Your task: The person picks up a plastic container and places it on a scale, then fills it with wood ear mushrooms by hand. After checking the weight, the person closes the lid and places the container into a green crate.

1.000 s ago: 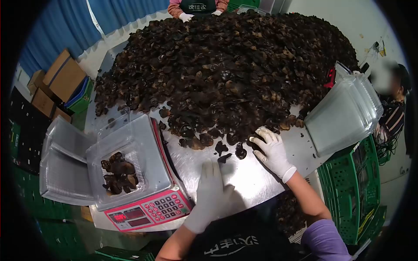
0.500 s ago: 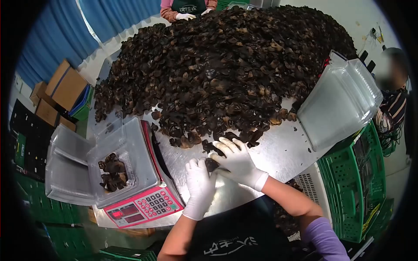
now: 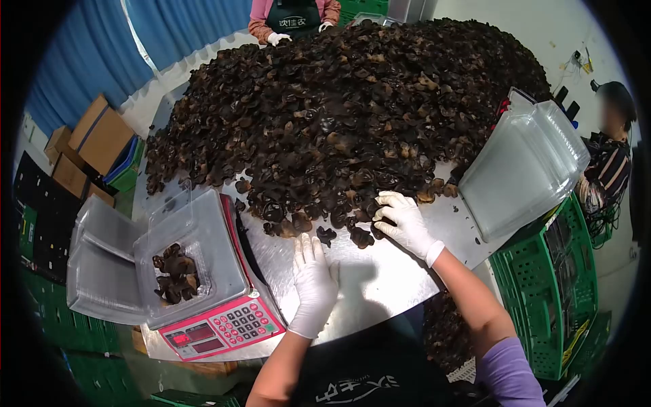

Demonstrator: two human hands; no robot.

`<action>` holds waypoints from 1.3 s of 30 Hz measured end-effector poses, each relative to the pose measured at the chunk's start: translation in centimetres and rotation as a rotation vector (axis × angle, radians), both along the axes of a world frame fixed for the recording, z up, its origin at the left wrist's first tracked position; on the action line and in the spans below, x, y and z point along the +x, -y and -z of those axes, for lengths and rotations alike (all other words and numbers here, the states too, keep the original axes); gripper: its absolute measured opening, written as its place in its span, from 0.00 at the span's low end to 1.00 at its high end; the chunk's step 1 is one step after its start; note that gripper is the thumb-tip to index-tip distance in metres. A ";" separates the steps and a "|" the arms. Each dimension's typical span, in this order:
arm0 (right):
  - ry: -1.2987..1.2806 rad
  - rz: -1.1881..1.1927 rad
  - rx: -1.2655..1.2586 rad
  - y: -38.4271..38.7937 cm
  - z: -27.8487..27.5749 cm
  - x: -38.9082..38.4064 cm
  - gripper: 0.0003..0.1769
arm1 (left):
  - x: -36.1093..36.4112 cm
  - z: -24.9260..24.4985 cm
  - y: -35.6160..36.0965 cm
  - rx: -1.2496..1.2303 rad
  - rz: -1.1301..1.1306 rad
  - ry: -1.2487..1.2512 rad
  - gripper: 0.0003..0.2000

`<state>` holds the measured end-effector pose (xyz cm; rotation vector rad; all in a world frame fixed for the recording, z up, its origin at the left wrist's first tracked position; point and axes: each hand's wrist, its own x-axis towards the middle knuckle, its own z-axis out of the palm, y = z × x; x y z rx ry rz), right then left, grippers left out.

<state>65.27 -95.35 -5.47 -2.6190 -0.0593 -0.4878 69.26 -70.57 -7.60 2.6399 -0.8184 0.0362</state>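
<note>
A large heap of dark brown wood ear mushrooms (image 3: pixel 325 122) covers most of the metal table. My left hand (image 3: pixel 314 288), in a white glove, lies near the heap's front edge with its fingers stretched out and nothing in it. Just beyond its fingertips is a small loose wood ear (image 3: pixel 326 236). My right hand (image 3: pixel 405 224), gloved too, is at the front edge of the heap, its fingers apart and bent over the mushrooms. Another loose wood ear (image 3: pixel 361 237) lies left of that hand. What is under the right fingers is partly hidden.
At left, a pink-framed scale (image 3: pixel 224 329) bears a clear plastic box (image 3: pixel 207 271) with several wood ears. Stacked clear boxes (image 3: pixel 522 169) stand at right above green crates (image 3: pixel 542 292). A co-worker's gloved hand (image 3: pixel 278 39) is behind the heap; another person (image 3: pixel 610 149) is at right.
My right hand has moved right and away from my left hand, to the heap's edge. The dark piece between my hands is no longer there; loose wood ears show on the table.
</note>
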 end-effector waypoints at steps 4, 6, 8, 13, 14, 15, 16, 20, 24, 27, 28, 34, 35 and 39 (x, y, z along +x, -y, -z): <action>-0.054 -0.059 0.022 0.2 -0.4 0.1 0.09 | -1.7 -0.8 -0.4 -0.043 0.046 -0.022 0.35; -0.057 -0.067 0.047 0.7 -0.6 0.3 0.09 | -4.3 -1.6 0.3 -0.111 0.208 0.113 0.34; -0.106 -0.114 0.250 1.3 -0.3 0.7 0.10 | -9.8 0.4 2.7 0.036 0.472 -0.415 0.21; -0.113 -0.013 0.517 0.6 -4.6 -1.3 0.12 | -15.2 -4.2 5.1 -0.274 1.325 -0.520 0.19; -0.009 0.017 0.469 0.4 -5.4 -2.0 0.12 | -12.9 -4.7 5.2 -0.374 1.151 -0.152 0.17; 0.019 0.068 0.470 0.6 -5.4 -2.8 0.13 | -10.4 -4.5 4.9 -0.398 0.936 -0.152 0.16; 0.046 0.137 0.502 0.7 -4.8 -3.6 0.13 | -7.7 -4.2 4.3 -0.406 0.673 -0.191 0.16; 0.110 0.376 0.187 -1.8 -1.5 -4.7 0.18 | -0.8 -3.8 3.7 -0.141 0.078 0.182 0.27; 0.034 0.149 0.117 -6.8 -0.7 -5.9 0.23 | -1.1 -2.7 2.4 -0.124 0.115 -0.118 0.30; 0.097 0.083 0.043 -7.8 -1.8 -6.7 0.23 | -3.1 -4.0 0.5 -0.286 0.137 -0.262 0.34; 0.103 0.115 0.099 -7.0 -2.0 -6.3 0.23 | -3.4 -3.8 -0.1 -0.271 0.133 -0.218 0.36; 0.058 0.388 -0.105 -4.6 0.4 -2.1 0.29 | -4.1 -2.3 -1.3 -0.228 0.155 -0.101 0.50; 0.022 0.324 -0.145 -5.8 0.7 -1.9 0.26 | -4.1 -2.2 -1.1 -0.227 0.158 -0.098 0.50; 0.043 0.037 -0.120 -10.0 -0.6 -4.7 0.19 | -3.8 -1.4 -0.6 -0.238 0.163 -0.057 0.58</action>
